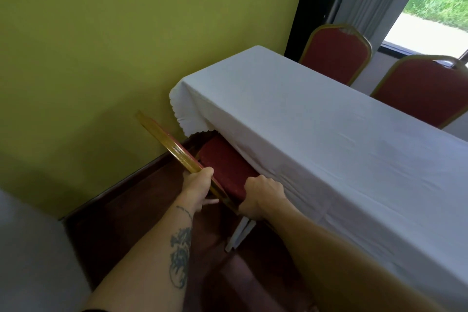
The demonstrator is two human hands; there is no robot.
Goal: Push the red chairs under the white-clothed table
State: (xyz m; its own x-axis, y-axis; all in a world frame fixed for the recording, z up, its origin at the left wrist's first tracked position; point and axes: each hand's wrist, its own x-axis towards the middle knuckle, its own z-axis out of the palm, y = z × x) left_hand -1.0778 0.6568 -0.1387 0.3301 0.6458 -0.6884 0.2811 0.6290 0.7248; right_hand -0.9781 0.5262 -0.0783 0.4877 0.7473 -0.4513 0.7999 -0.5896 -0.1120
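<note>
Both hands hold one red padded chair with gold metal frame: left hand closed on its backrest rim, right hand curled at the seat (seat partly under the white-clothed table). Beyond the table, two red chairs look already pushed in.

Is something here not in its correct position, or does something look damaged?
Nothing looks damaged. The white tablecloth is bunched up over the seat of the red gold-framed chair at the near corner; both hands, left hand and right hand, grip that chair.
</note>
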